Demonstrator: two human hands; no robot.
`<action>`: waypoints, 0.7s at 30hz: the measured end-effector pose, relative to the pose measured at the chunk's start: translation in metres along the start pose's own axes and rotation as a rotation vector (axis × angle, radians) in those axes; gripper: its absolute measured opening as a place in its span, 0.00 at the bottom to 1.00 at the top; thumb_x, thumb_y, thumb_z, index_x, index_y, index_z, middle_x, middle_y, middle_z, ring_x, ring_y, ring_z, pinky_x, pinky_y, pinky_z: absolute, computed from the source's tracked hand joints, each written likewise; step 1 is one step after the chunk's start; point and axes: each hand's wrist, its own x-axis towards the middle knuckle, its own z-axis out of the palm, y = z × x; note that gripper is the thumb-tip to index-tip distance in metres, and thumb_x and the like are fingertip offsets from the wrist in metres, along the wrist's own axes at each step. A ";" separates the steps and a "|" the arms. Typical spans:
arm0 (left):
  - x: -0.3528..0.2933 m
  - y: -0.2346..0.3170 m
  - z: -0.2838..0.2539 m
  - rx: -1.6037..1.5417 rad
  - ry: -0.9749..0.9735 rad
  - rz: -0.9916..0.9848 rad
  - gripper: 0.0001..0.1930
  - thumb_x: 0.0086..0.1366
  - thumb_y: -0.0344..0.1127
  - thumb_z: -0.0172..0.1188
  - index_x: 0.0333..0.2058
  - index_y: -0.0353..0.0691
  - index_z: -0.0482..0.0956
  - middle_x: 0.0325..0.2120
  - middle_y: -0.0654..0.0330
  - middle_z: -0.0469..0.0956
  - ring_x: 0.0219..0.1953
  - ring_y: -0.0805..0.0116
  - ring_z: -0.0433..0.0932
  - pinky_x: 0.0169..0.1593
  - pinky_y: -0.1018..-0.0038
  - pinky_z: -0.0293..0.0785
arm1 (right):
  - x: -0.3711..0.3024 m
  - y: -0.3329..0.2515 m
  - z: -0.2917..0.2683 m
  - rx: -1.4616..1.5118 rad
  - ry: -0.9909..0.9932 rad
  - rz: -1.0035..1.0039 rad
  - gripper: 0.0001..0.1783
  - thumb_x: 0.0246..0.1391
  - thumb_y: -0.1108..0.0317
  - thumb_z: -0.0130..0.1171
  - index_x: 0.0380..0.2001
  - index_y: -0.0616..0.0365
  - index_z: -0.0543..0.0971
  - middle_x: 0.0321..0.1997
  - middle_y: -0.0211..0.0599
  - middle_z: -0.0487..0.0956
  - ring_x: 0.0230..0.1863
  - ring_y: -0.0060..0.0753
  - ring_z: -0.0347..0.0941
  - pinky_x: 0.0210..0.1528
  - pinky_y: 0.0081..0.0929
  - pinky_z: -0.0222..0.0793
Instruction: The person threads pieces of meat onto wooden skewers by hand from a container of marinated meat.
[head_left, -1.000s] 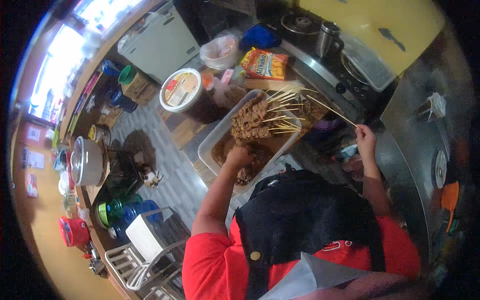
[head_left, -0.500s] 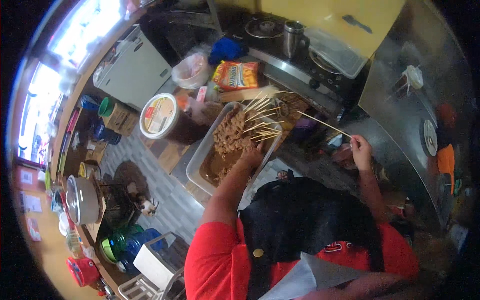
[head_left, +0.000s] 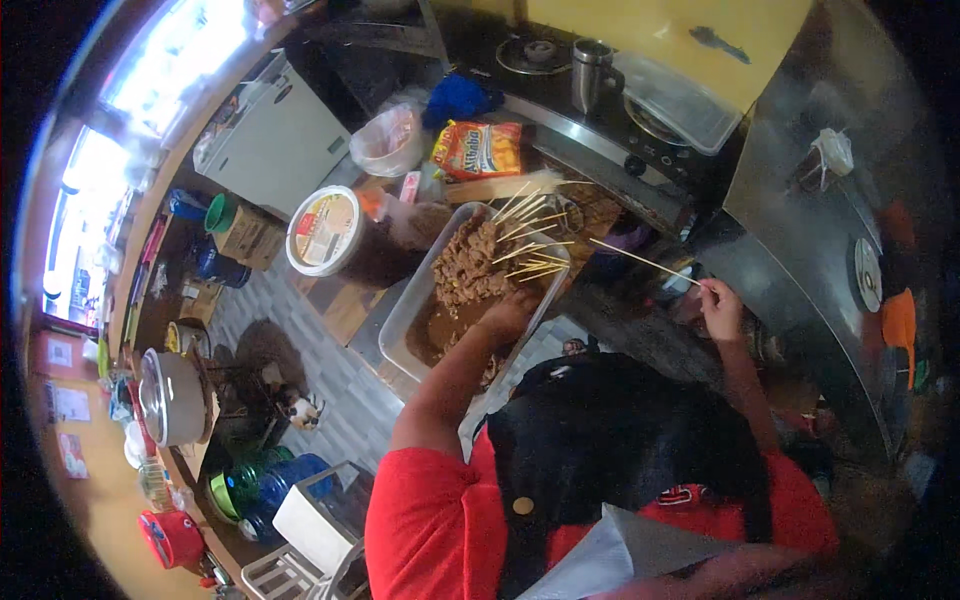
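Observation:
A clear rectangular plastic tub (head_left: pixel 398 335) holds brown marinated meat (head_left: pixel 470 270) in a brown sauce. Several skewered sticks (head_left: pixel 540 266) stick out of the meat along the tub's right side. My left hand (head_left: pixel 510 315) reaches into the tub, low beside the meat; its fingertips are hidden, and what they may grip does not show. Off to the right, my right hand (head_left: pixel 720 312) pinches the near end of a long thin bamboo skewer (head_left: pixel 645 263), which points up and left toward the tub. The skewer's length is bare.
A big lidded bucket (head_left: pixel 326 232) stands left of the tub. Behind are a pink-filled bowl (head_left: pixel 388 142), a red-yellow snack bag (head_left: pixel 478 150) and a stove with a steel mug (head_left: pixel 592 78). A metal counter (head_left: pixel 800 240) runs along the right. A cat (head_left: pixel 302 408) is on the floor.
My left hand has moved slightly down and left inside the tub, away from the sticks. My right hand still holds the skewer, now tilted a little flatter. The view has shifted slightly.

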 end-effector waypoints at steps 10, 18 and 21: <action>-0.060 0.010 -0.022 0.148 -0.153 -0.366 0.21 0.45 0.45 0.52 0.40 0.47 0.68 0.44 0.52 0.60 0.44 0.48 0.62 0.45 0.60 0.63 | 0.017 -0.045 0.025 0.041 -0.117 -0.181 0.07 0.46 0.72 0.49 0.30 0.62 0.72 0.25 0.37 0.73 0.26 0.25 0.69 0.29 0.21 0.63; -0.089 0.006 -0.027 -0.049 -0.138 -0.235 0.22 0.41 0.40 0.54 0.39 0.45 0.67 0.27 0.49 0.72 0.32 0.54 0.72 0.36 0.64 0.68 | 0.027 -0.084 0.040 0.000 -0.222 -0.311 0.06 0.45 0.73 0.48 0.28 0.62 0.72 0.25 0.38 0.73 0.26 0.31 0.69 0.27 0.22 0.63; -0.109 0.023 -0.047 -0.096 -0.087 -0.288 0.20 0.44 0.33 0.50 0.41 0.46 0.68 0.29 0.49 0.71 0.32 0.51 0.71 0.36 0.62 0.67 | 0.029 -0.093 0.044 -0.034 -0.249 -0.356 0.06 0.44 0.73 0.49 0.27 0.62 0.73 0.26 0.39 0.73 0.25 0.30 0.69 0.26 0.21 0.62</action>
